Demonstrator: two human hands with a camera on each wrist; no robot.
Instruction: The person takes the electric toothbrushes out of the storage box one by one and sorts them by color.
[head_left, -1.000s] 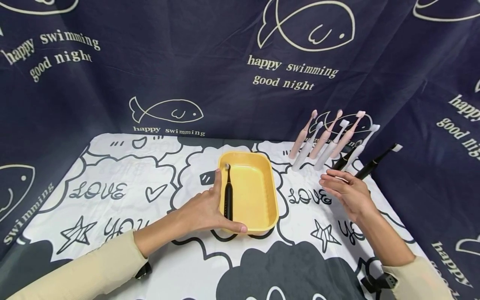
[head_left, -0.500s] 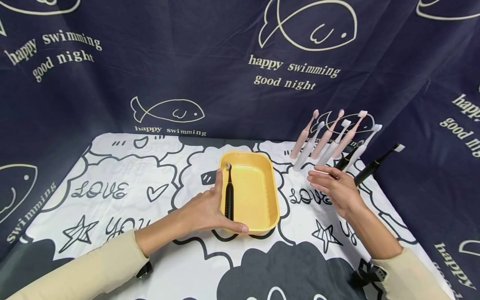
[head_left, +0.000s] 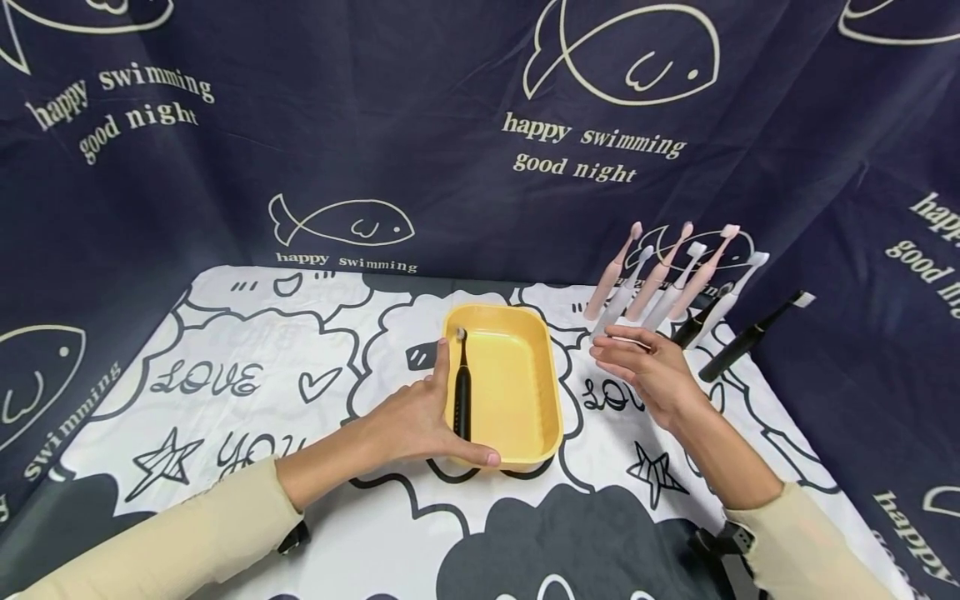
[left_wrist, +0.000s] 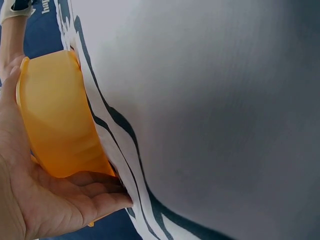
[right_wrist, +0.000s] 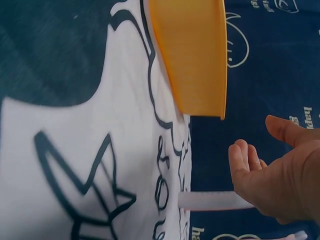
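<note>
A yellow plastic tray (head_left: 517, 392) stands on the patterned cloth, with a black electric toothbrush (head_left: 462, 396) lying along its left side, brush head away from me. My left hand (head_left: 412, 421) rests against the tray's near left corner. Its thumb stretches along the near rim, and the other fingers lie straight along the left wall in the left wrist view. To the right of the tray, my right hand (head_left: 648, 371) hovers with loosely bent fingers and holds nothing. Right behind it stand a white toothbrush (head_left: 617, 307) and a black toothbrush (head_left: 690, 329), partly hidden by the hand.
Upright electric toothbrushes fill the back right: three pink toothbrushes (head_left: 606, 287), white ones, and another black toothbrush (head_left: 738, 343) at the far right. A dark blue fish-print curtain (head_left: 450, 167) rises behind the table. The white cloth (head_left: 247, 417) spreads left of the tray.
My right hand has moved left, away from the far right black toothbrush and towards the tray. My left hand, the tray and the toothbrush in it have stayed put; the view shifts slightly.
</note>
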